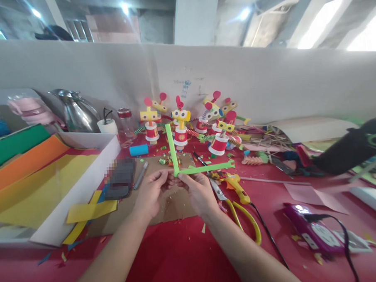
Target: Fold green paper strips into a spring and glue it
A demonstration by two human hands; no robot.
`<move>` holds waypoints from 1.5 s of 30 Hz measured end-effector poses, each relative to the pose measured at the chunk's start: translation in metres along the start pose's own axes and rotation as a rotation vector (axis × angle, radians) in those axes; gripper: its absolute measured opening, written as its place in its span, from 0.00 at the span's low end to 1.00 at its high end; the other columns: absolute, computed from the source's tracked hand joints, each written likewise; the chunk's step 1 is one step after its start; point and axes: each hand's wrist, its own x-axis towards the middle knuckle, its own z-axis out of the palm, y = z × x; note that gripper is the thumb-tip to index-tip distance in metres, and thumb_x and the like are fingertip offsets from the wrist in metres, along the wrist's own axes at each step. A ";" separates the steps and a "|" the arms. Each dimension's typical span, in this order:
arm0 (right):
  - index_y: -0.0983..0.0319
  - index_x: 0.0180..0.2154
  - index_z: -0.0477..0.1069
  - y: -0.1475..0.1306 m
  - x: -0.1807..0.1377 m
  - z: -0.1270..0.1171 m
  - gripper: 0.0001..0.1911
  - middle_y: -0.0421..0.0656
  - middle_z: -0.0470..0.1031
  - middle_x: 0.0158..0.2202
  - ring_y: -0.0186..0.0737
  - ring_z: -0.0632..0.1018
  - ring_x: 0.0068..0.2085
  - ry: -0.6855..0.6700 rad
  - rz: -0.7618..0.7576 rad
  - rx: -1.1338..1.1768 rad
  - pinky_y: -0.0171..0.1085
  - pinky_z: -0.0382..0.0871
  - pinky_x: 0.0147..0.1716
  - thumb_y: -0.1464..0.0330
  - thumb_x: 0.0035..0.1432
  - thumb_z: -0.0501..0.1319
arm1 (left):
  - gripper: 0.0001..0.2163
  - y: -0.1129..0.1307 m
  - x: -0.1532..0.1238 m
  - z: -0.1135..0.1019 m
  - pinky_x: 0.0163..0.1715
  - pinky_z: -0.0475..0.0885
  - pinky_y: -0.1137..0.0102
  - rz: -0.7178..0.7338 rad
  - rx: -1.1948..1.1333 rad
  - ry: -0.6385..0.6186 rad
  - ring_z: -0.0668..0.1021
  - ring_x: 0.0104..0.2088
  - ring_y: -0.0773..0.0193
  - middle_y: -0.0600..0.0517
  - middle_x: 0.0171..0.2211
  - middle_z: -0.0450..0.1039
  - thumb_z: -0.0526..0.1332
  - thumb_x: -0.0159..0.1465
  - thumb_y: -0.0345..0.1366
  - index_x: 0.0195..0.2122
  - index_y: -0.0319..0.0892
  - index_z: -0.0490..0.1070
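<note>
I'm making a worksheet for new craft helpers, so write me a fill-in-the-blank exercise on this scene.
1. The left hand and right hand hold paper strips coloured ____.
2. The strips meet at a corner, shaped like the letter ____.
3. The hot-glue gun has a body coloured ____.
4. In the picture, the metal jug stands to the ____ of the red-lidded jar.

Missing words: green; L; yellow; left
</note>
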 end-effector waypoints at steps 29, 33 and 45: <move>0.63 0.24 0.76 -0.001 -0.004 0.003 0.05 0.38 0.75 0.24 0.29 0.72 0.26 -0.068 0.252 0.280 0.31 0.66 0.30 0.70 0.43 0.70 | 0.07 0.002 -0.013 0.001 0.41 0.69 0.68 0.643 0.589 0.131 0.75 0.35 0.60 0.51 0.33 0.76 0.66 0.56 0.34 0.35 0.51 0.80; 0.63 0.24 0.76 -0.001 -0.003 0.003 0.05 0.39 0.75 0.24 0.29 0.71 0.26 -0.009 0.182 0.265 0.31 0.65 0.29 0.71 0.42 0.71 | 0.09 -0.002 -0.011 0.005 0.42 0.69 0.67 0.490 0.491 0.117 0.76 0.38 0.59 0.51 0.36 0.78 0.67 0.54 0.36 0.37 0.48 0.80; 0.62 0.28 0.77 0.000 -0.007 0.006 0.03 0.39 0.77 0.27 0.34 0.74 0.30 0.049 -0.047 0.078 0.34 0.66 0.35 0.69 0.46 0.67 | 0.11 -0.004 -0.008 0.013 0.35 0.69 0.72 0.111 0.121 0.103 0.75 0.31 0.66 0.50 0.31 0.79 0.70 0.48 0.38 0.32 0.41 0.80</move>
